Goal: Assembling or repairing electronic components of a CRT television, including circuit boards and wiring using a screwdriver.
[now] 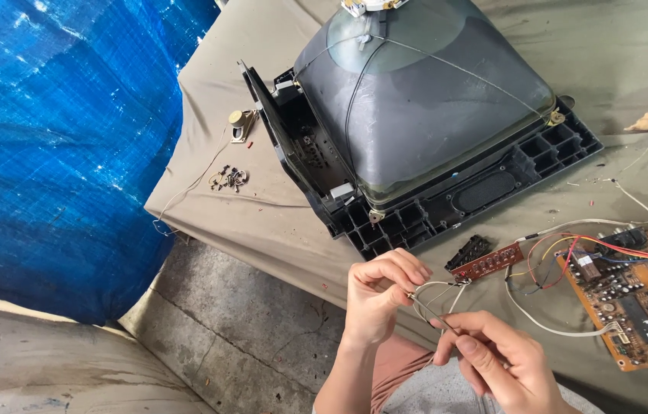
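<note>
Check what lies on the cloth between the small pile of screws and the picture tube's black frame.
In the head view, only bare tan cloth lies between the screws and the black frame; a thin wire runs past the screws' left side.

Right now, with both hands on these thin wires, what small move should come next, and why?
Probably ease the wires apart gently. The left hand and right hand pinch them close together, and they run to the small red board, so a hard tug might strain that joint.

The picture tube (423, 100) is grey in a black frame (446, 207). The tarpaulin (55, 138) is bright blue. The circuit board (638, 299) is orange-brown with red, yellow and white wires (561, 257).
</note>
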